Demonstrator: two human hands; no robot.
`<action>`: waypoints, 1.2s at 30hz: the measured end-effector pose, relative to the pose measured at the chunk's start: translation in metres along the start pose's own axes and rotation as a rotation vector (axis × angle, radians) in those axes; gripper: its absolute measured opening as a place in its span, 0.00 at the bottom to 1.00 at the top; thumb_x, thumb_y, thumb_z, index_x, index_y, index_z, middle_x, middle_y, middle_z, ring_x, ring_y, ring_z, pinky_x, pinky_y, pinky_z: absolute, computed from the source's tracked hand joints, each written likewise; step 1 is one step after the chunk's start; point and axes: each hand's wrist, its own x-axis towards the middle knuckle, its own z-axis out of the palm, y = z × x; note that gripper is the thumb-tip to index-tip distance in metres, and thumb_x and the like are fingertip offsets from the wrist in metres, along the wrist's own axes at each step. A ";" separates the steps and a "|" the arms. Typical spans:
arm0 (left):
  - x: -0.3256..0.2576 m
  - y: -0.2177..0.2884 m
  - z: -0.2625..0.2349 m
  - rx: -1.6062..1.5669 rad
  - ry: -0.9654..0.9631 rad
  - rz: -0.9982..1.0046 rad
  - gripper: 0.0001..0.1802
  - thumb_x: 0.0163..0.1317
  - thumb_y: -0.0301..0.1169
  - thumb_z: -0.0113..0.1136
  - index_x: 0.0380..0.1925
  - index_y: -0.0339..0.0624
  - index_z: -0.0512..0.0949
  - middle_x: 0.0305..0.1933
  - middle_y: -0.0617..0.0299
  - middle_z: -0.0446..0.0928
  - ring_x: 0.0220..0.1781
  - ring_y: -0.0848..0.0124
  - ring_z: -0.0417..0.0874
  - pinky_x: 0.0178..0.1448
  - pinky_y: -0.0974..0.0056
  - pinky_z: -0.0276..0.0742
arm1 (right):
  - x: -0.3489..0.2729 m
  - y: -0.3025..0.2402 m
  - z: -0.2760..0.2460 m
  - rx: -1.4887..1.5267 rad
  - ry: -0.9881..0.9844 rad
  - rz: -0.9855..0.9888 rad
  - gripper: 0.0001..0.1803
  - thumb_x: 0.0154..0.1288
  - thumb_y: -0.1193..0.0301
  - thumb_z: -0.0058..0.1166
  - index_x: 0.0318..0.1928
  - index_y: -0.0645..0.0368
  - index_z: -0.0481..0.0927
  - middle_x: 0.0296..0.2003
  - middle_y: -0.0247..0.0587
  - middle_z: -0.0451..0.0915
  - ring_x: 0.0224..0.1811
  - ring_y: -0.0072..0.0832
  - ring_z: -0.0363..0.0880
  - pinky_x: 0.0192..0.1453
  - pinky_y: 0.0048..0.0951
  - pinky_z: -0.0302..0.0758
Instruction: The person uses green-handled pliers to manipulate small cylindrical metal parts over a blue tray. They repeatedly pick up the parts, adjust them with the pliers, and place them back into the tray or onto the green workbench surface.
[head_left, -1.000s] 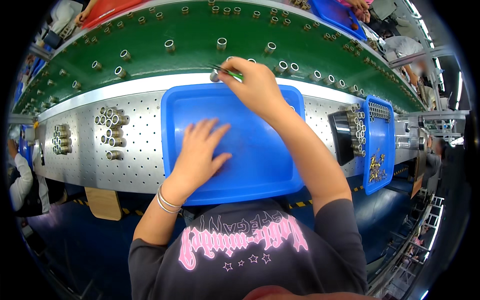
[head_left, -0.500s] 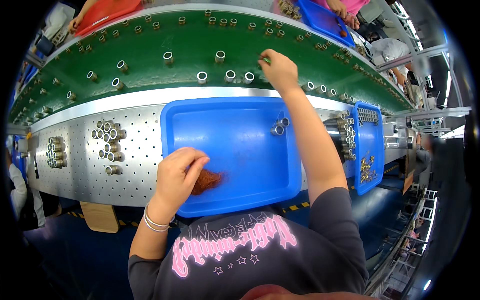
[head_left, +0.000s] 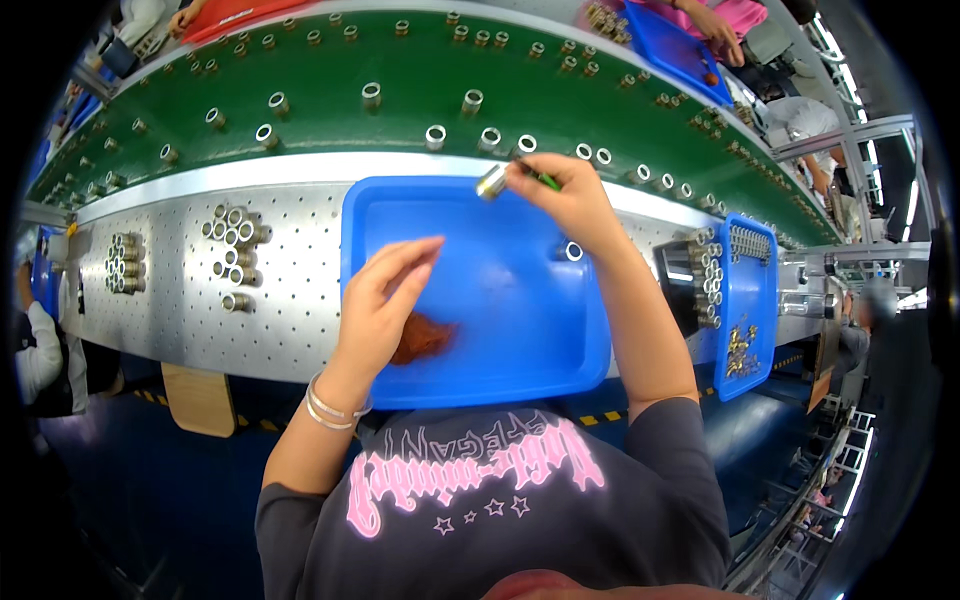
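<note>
Right grip (head_left: pixel 570 200): closed in a pinch, directed leftward; the right forearm (head_left: pixel 642 322) extends below it and slightly rightward. Left grip (head_left: pixel 380 302): lower and left of the right grip, fingers (head_left: pixel 402 254) extended, thumb (head_left: pixel 411 287) apart; the left wrist (head_left: pixel 346 378) lies beneath.

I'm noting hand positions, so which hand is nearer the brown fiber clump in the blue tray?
Left. The left hand is beside the clump; the right hand is farther away, near the far edge of the tray.

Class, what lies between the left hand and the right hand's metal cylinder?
In the head view, only the blue tray shows between the left hand and cylinder.
</note>
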 end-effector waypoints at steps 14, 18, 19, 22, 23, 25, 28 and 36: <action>-0.018 0.007 0.044 -0.185 -0.082 -0.065 0.29 0.55 0.13 0.53 0.59 0.39 0.67 0.46 0.57 0.75 0.49 0.72 0.77 0.52 0.70 0.75 | -0.093 -0.019 0.040 -0.409 0.079 -0.430 0.15 0.47 0.76 0.58 0.39 0.54 0.79 0.31 0.41 0.81 0.29 0.34 0.81 0.31 0.29 0.76; -0.022 0.013 0.045 -0.209 -0.137 -0.118 0.28 0.55 0.14 0.53 0.58 0.39 0.67 0.46 0.56 0.75 0.49 0.71 0.77 0.53 0.70 0.75 | -0.099 -0.015 0.049 -0.471 0.068 -0.490 0.12 0.47 0.77 0.56 0.37 0.56 0.79 0.28 0.41 0.80 0.26 0.35 0.79 0.28 0.31 0.73; -0.024 0.012 0.043 -0.272 -0.144 -0.163 0.27 0.56 0.15 0.54 0.58 0.39 0.67 0.47 0.55 0.75 0.49 0.71 0.77 0.53 0.69 0.75 | -0.099 -0.015 0.049 -0.344 0.072 -0.443 0.11 0.49 0.77 0.56 0.36 0.57 0.79 0.27 0.41 0.79 0.25 0.33 0.78 0.28 0.30 0.72; -0.024 0.008 0.038 -0.661 -0.121 -0.317 0.26 0.57 0.19 0.56 0.58 0.39 0.67 0.47 0.55 0.75 0.48 0.69 0.78 0.55 0.67 0.74 | -0.107 -0.013 0.041 -0.016 0.059 -0.266 0.07 0.53 0.77 0.56 0.34 0.62 0.79 0.25 0.41 0.78 0.24 0.27 0.75 0.27 0.27 0.69; -0.024 0.008 0.037 -0.712 -0.112 -0.347 0.25 0.58 0.21 0.57 0.58 0.39 0.67 0.48 0.54 0.75 0.48 0.69 0.78 0.55 0.67 0.73 | -0.109 -0.009 0.038 0.060 0.042 -0.186 0.05 0.54 0.77 0.56 0.34 0.63 0.79 0.25 0.40 0.77 0.24 0.25 0.74 0.28 0.25 0.68; -0.025 0.008 0.036 -0.818 -0.100 -0.409 0.25 0.59 0.24 0.57 0.58 0.39 0.66 0.48 0.54 0.74 0.48 0.68 0.78 0.55 0.66 0.73 | -0.113 -0.006 0.036 0.125 0.018 -0.102 0.03 0.56 0.78 0.56 0.32 0.64 0.79 0.25 0.39 0.78 0.25 0.21 0.74 0.29 0.22 0.69; -0.024 0.003 0.039 -0.856 -0.111 -0.405 0.26 0.59 0.24 0.57 0.59 0.40 0.65 0.49 0.53 0.74 0.48 0.67 0.78 0.55 0.66 0.74 | -0.116 -0.007 0.036 0.121 0.011 -0.107 0.02 0.57 0.79 0.56 0.30 0.65 0.79 0.25 0.38 0.78 0.27 0.19 0.74 0.30 0.21 0.69; -0.020 0.003 0.039 -0.739 -0.064 -0.370 0.27 0.61 0.25 0.55 0.60 0.40 0.63 0.48 0.55 0.74 0.48 0.68 0.78 0.55 0.67 0.73 | -0.125 -0.001 0.022 0.014 -0.015 -0.094 0.06 0.54 0.78 0.58 0.33 0.64 0.79 0.26 0.41 0.79 0.26 0.24 0.75 0.30 0.23 0.69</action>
